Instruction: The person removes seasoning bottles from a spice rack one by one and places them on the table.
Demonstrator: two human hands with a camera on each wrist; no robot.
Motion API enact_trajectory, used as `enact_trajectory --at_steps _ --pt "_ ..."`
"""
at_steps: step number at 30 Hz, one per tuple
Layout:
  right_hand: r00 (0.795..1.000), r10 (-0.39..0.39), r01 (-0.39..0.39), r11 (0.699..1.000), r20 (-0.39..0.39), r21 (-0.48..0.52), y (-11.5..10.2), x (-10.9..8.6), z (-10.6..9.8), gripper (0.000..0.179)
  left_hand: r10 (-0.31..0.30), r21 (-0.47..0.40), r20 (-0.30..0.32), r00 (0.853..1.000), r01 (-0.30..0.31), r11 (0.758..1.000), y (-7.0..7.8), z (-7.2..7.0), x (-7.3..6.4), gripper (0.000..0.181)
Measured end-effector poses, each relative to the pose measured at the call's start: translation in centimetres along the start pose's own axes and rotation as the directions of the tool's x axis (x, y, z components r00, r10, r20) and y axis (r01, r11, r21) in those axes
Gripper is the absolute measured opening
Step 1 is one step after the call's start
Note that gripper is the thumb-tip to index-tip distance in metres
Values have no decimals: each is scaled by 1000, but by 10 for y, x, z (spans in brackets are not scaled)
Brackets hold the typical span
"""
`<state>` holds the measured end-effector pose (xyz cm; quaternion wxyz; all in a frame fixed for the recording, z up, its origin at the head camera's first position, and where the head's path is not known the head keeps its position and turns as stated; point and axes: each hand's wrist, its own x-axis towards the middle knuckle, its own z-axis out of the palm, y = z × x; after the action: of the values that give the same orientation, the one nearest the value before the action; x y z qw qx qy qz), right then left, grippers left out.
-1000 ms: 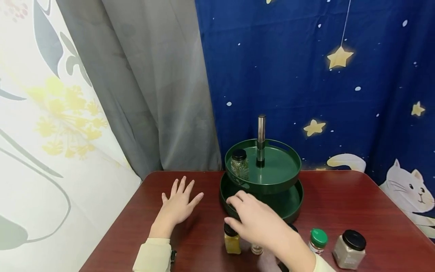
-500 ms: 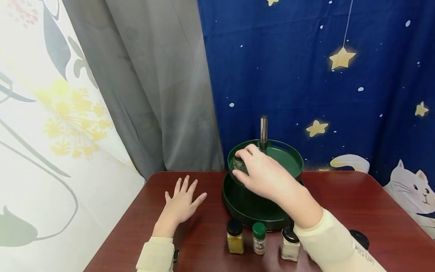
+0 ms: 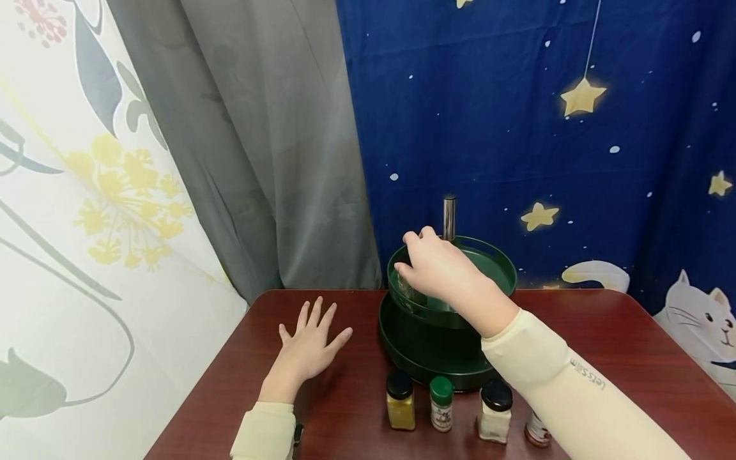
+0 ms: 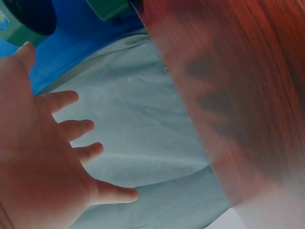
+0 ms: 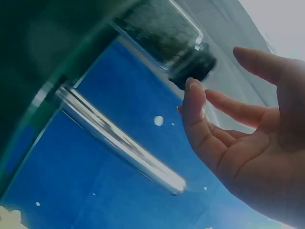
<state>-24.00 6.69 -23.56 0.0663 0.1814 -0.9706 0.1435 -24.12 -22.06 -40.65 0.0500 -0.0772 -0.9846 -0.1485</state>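
Observation:
In the head view my right hand [image 3: 443, 265] is over a glass jar [image 3: 409, 292] of dried green herbs on the upper green tray [image 3: 485, 271]. From the right wrist, the fingertips are close against the jar's black lid [image 5: 194, 67], while the thumb stands apart from it; contact is hard to tell. That hand [image 5: 257, 138] has loosely bent fingers. My left hand [image 3: 307, 351] is spread wide over the left part of the table, holding nothing. Its palm and splayed fingers [image 4: 112, 193] fill the left side of the left wrist view, with their shadow on the wood.
A chrome post [image 3: 449, 217] rises from the upper tray, above a lower green tray [image 3: 397, 348]. In front stand a yellow spice jar [image 3: 401, 412], a green-capped shaker [image 3: 441, 412], a white powder jar [image 3: 494, 421] and a partly covered bottle [image 3: 537, 429] on the red-brown table [image 3: 575, 345].
My right hand has risen from above the front bottles to the herb jar on the upper tray, uncovering the front bottles and hiding the jar's lid. The left hand stays spread.

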Motion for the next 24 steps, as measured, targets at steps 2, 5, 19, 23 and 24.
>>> enact_trajectory --at_steps 2,5,19,23,24 --pt "1000 5 -5 1000 15 1 2 2 4 65 4 -6 -2 1000 -4 1000 0 1 -1 85" --pt "1000 -2 2 1000 15 11 4 4 11 66 5 -12 -6 1000 -5 1000 2 1 -1 84" --pt "999 -33 33 999 -14 21 11 8 25 51 4 -27 7 1000 -3 1000 1 7 1 83" --pt "999 -46 47 998 -21 34 14 8 26 50 2 -23 8 1000 -2 1000 2 7 1 82" --pt "999 -48 49 998 -22 39 14 8 26 50 1 -23 9 1000 -1 1000 2 7 2 82"
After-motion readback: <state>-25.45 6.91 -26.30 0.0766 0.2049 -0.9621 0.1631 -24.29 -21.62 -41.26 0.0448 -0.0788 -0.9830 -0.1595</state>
